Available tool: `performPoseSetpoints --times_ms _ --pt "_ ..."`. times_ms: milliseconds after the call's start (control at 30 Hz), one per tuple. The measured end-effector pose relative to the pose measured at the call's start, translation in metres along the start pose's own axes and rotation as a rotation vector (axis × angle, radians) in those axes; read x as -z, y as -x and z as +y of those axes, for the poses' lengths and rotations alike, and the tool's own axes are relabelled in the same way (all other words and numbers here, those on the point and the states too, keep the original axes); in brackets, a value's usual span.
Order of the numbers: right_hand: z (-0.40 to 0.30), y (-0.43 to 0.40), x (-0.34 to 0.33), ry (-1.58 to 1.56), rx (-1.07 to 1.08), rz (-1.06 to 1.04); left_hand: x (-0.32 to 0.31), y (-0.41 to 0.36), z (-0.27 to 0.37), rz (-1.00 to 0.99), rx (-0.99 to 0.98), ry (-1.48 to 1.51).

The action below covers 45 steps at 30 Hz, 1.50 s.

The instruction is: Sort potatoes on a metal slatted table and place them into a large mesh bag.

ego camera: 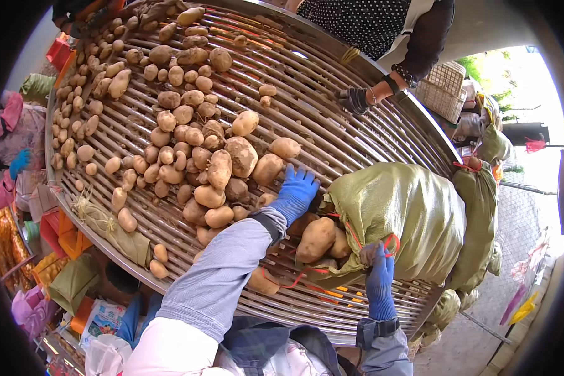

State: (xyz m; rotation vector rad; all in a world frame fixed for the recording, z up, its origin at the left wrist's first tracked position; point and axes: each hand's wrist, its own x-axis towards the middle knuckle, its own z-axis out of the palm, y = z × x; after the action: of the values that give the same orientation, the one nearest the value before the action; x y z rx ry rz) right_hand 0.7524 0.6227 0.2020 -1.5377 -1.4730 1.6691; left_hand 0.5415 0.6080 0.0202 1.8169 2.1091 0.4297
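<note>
A green woven sack (404, 211) lies on its side on a slatted metal sorting table (310, 117), its mouth turned left with large potatoes (316, 239) in the opening. My right hand (380, 282), in a blue knit glove, is closed on the lower edge of the sack's mouth, beside a red tie string (392, 244). In the same kind of glove, my left hand (297, 192) rests with fingers spread by the big potatoes, just left of the sack; its palm is hidden. A heap of potatoes (192, 155) of mixed sizes covers the slats to the left.
Across the table a person's gloved hand (357, 99) rests on the slats. A folded sack (113, 225) lies at the left edge. More filled sacks (474, 221) stand past the right end, near a plastic crate (442, 91). Another person (19, 136) is at far left.
</note>
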Motion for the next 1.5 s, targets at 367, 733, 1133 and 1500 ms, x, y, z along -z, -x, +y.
performPoseSetpoints --times_ms 367,733,1133,1500 --pt "0.052 -0.022 0.014 0.000 0.000 -0.064 0.061 0.045 -0.015 0.105 0.140 0.664" --pt "0.083 -0.055 0.029 -0.028 0.070 -0.021 0.152 0.255 -0.048 0.307 0.653 2.123" --pt "0.106 -0.092 0.053 0.378 0.194 -0.034 0.147 0.459 -0.024 0.715 0.889 2.197" --pt "0.102 -0.091 0.035 0.274 0.035 -0.046 0.083 0.745 -0.081 1.742 1.527 1.657"
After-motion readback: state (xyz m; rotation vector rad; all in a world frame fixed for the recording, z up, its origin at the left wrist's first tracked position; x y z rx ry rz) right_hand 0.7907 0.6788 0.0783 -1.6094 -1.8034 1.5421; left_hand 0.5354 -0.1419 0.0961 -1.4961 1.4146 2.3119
